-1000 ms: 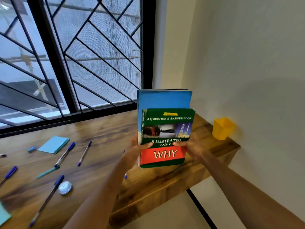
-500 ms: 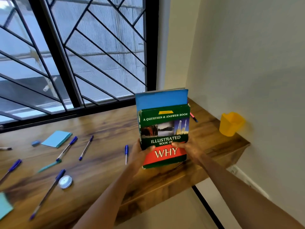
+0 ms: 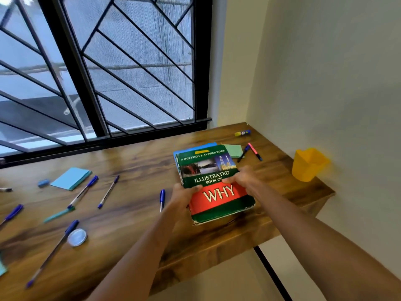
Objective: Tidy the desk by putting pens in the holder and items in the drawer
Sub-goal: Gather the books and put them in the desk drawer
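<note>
A green and red book (image 3: 217,187) titled "Illustrated Book of Why" lies tilted over a blue book (image 3: 195,148), low over the wooden desk (image 3: 130,213). My left hand (image 3: 184,195) grips the stack's left edge, thumb on the cover. My right hand (image 3: 243,178) grips its right edge. A yellow pen holder (image 3: 308,165) stands at the desk's right end by the wall. Several blue pens lie loose on the desk, one (image 3: 162,199) just left of my left hand, others (image 3: 83,191) further left. No drawer shows.
A green sticky pad (image 3: 234,150), two pens (image 3: 253,151) and a glue stick (image 3: 242,133) lie behind the books. A blue sticky pad (image 3: 71,178), an eraser (image 3: 43,183), a teal pen (image 3: 58,214) and a round lid (image 3: 77,237) sit at left. A barred window backs the desk.
Both hands have lowered the two books from upright in front of me to nearly flat over the desk. The view has swung right and down, revealing the items behind the books.
</note>
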`<control>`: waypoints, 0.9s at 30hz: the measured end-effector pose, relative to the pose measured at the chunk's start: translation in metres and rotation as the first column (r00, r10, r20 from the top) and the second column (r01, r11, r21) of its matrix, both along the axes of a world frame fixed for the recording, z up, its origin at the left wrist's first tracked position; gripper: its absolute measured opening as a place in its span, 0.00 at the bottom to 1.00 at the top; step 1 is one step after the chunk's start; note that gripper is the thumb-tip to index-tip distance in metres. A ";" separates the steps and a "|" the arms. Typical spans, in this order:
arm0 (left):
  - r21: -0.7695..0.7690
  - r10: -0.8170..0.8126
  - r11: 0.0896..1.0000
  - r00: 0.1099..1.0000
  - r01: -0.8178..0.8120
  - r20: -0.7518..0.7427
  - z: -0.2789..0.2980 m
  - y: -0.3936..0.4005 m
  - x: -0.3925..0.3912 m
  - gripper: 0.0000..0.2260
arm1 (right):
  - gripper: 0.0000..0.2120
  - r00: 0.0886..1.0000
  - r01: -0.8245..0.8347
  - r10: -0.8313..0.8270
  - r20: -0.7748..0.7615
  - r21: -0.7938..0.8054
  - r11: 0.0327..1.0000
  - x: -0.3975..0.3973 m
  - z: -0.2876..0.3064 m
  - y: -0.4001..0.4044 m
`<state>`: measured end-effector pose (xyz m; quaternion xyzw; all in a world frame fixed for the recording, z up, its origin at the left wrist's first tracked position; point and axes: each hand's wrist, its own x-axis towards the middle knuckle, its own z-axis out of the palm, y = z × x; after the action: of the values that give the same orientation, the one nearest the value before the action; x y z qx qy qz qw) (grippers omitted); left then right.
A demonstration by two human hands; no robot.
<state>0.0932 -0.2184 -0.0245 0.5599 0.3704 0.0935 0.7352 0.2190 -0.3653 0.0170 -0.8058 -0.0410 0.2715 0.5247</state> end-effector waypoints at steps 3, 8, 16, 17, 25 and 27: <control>0.068 0.004 0.998 0.991 0.005 -0.132 -0.009 0.003 0.000 0.22 | 0.30 1.000 -0.014 0.011 -0.029 -0.076 0.997 0.003 -0.014 0.003; 0.255 0.000 0.965 0.970 0.064 -0.243 -0.013 0.001 -0.002 0.21 | 0.27 1.000 -0.010 0.011 0.004 -0.112 0.994 0.001 -0.027 0.002; 0.432 -0.022 0.881 0.927 0.195 -0.374 -0.005 -0.009 -0.005 0.16 | 0.25 0.998 -0.012 0.021 0.058 -0.154 0.988 -0.003 -0.035 0.000; 0.408 -0.028 0.894 0.934 0.183 -0.357 -0.005 -0.009 -0.005 0.16 | 0.25 0.998 -0.016 0.023 0.052 -0.144 0.989 -0.004 -0.035 -0.001; 0.408 0.048 0.908 0.943 0.097 -0.331 -0.013 -0.012 -0.001 0.17 | 0.22 0.999 -0.024 0.025 0.043 -0.036 0.999 -0.006 -0.040 -0.012; 0.427 0.061 0.899 0.940 0.095 -0.336 -0.015 -0.014 -0.002 0.18 | 0.22 0.999 -0.011 0.012 0.053 -0.011 1.000 -0.009 -0.041 -0.019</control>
<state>0.0909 -0.2325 -0.0391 0.7212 0.4568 0.0690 0.5162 0.2102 -0.3840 -0.0238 -0.8151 -0.0583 0.2533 0.5177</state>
